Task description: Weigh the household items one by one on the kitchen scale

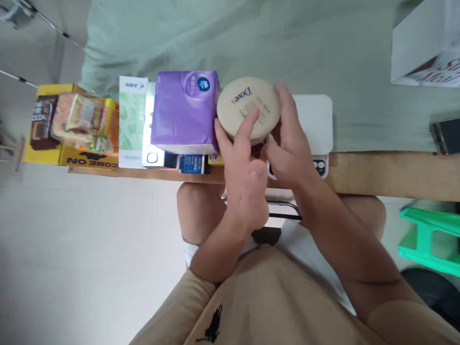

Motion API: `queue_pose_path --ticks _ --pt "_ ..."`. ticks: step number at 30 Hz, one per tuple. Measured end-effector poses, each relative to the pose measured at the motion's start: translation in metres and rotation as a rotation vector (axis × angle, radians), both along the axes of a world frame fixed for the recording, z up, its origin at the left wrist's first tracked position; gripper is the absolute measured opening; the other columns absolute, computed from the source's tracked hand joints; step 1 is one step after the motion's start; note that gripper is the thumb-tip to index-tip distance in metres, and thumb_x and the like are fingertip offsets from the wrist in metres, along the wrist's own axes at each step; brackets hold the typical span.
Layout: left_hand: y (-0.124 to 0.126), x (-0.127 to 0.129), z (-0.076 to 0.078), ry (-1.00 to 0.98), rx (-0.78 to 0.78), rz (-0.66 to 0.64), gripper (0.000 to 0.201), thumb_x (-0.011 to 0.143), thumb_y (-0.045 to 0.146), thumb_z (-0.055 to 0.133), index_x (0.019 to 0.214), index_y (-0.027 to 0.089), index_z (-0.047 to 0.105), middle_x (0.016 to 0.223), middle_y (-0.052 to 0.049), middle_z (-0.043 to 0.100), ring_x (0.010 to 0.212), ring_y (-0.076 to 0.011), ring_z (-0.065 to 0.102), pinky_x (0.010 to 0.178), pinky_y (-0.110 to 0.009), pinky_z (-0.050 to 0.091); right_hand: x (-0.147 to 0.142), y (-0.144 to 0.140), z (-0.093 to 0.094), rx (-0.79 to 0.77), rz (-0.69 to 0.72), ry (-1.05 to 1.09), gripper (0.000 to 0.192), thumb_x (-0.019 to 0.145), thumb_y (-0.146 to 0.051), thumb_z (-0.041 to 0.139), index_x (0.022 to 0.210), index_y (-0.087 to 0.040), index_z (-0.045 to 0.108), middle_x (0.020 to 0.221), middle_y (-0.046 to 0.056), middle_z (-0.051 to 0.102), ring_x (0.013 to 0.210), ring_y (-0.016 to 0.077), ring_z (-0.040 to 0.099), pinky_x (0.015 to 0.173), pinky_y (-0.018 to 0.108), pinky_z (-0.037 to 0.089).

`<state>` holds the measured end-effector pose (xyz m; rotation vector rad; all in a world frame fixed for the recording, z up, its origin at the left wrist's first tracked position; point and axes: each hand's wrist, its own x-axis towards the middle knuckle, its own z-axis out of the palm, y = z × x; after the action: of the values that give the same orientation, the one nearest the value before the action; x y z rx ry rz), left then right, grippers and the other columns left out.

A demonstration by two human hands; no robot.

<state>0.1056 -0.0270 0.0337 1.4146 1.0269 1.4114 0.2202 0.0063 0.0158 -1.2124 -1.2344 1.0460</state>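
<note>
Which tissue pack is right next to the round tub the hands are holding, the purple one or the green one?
The purple tissue pack: it sits against the round Dove tub. The green pack lies on its far side.

purple tissue pack [184, 111], yellow box [72, 155] (snacks), green stool [429, 238]

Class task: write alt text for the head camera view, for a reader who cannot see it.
Both hands, left hand and right hand, hold a round cream Dove jar at a wooden table edge. Beside it lie a purple tissue pack and a yellow snack box.
</note>
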Motion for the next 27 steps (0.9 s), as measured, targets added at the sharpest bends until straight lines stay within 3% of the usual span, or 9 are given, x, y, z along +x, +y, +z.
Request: queue_pose_path --ticks 5,9,11,13,17,20,22,24,27 --pt "0.0 0.006 -0.002 -0.102 -0.049 0.01 0.06 0.099 0.07 0.044 0.142 0.031 0.059 0.166 -0.008 0.037 0.163 -0.031 0.032 0.14 -0.053 0.025 -0.002 0.007 0.003 -0.076 -0.024 -0.046 0.085 0.068 -0.022 0.064 0.148 -0.037 0.038 0.159 -0.005 0.051 0.153 0.0235 0.048 0.133 0.048 0.041" --pt "-0.026 0.019 0.007 0.046 -0.06 0.029 0.068 0.101 0.067 0.04 0.16 0.034 0.035 0.172 -0.006 0.03 0.17 -0.033 0.004 0.14 -0.066 0.008 -0.003 0.01 0.009 -0.072 -0.057 -0.122 0.087 0.067 -0.018 0.063 0.15 -0.027 0.038 0.157 0.002 0.055 0.146 0.0263 0.054 0.132 0.056 0.038" --pt "-0.042 0.028 0.011 0.107 0.042 -0.001 0.079 0.098 0.067 0.046 0.166 0.036 0.021 0.176 -0.004 0.023 0.169 -0.0343 -0.01 0.139 -0.068 -0.001 -0.002 0.012 0.008 -0.049 -0.062 -0.101 0.082 0.066 -0.014 0.064 0.145 -0.033 0.046 0.153 -0.002 0.058 0.146 0.0248 0.054 0.134 0.053 0.036" --pt "-0.053 0.036 0.013 0.116 0.14 -0.017 0.092 0.094 0.067 0.054 0.169 0.03 0.016 0.178 -0.007 0.018 0.168 -0.0355 -0.015 0.14 -0.066 -0.003 -0.001 0.013 0.004 -0.019 -0.056 -0.054 0.077 0.067 -0.015 0.068 0.139 -0.038 0.051 0.15 -0.006 0.06 0.149 0.0236 0.052 0.136 0.051 0.033" --pt "-0.052 0.042 0.009 0.092 0.208 -0.017 0.076 0.099 0.057 0.048 0.166 0.029 0.025 0.172 -0.01 0.032 0.169 -0.0348 -0.006 0.141 -0.063 0.004 0.008 0.007 0.0 -0.02 0.024 -0.017 0.083 0.071 -0.026 0.075 0.147 -0.035 0.044 0.163 -0.002 0.05 0.159 0.0233 0.039 0.139 0.051 0.024" --pt "-0.046 0.044 0.005 0.118 0.236 -0.011 0.064 0.1 0.042 0.042 0.161 0.027 0.033 0.168 -0.01 0.038 0.169 -0.033 0.004 0.141 -0.061 0.013 0.025 -0.014 0.009 0.006 -0.001 0.025 0.08 0.074 -0.02 0.068 0.148 -0.038 0.044 0.167 -0.004 0.045 0.159 0.0178 0.039 0.137 0.047 0.03" --pt "-0.046 0.045 0.003 0.149 0.299 -0.037 0.065 0.098 0.038 0.044 0.16 0.022 0.034 0.156 -0.012 0.051 0.168 -0.0338 0.014 0.138 -0.061 0.021 0.043 -0.036 0.016 0.059 -0.075 0.028 0.076 0.073 -0.015 0.064 0.142 -0.041 0.052 0.159 -0.008 0.054 0.154 0.0165 0.048 0.132 0.047 0.039" --pt "-0.047 0.046 0.0 0.176 0.332 -0.117 0.062 0.099 0.036 0.043 0.159 0.023 0.035 0.145 -0.011 0.058 0.165 -0.034 0.026 0.134 -0.062 0.03 0.065 -0.061 0.017 0.124 -0.242 0.004 0.07 0.07 -0.01 0.063 0.133 -0.041 0.062 0.144 -0.008 0.066 0.139 0.0161 0.063 0.123 0.045 0.05" --pt "-0.049 0.047 -0.006 0.208 0.274 -0.277 0.048 0.102 0.038 0.041 0.149 0.027 0.047 0.157 -0.009 0.05 0.159 -0.0327 0.04 0.127 -0.058 0.042 0.109 -0.102 0.006 0.186 -0.591 0.039 0.055 0.062 -0.008 0.065 0.112 -0.031 0.073 0.113 -0.002 0.078 0.102 0.0154 0.077 0.094 0.037 0.063"
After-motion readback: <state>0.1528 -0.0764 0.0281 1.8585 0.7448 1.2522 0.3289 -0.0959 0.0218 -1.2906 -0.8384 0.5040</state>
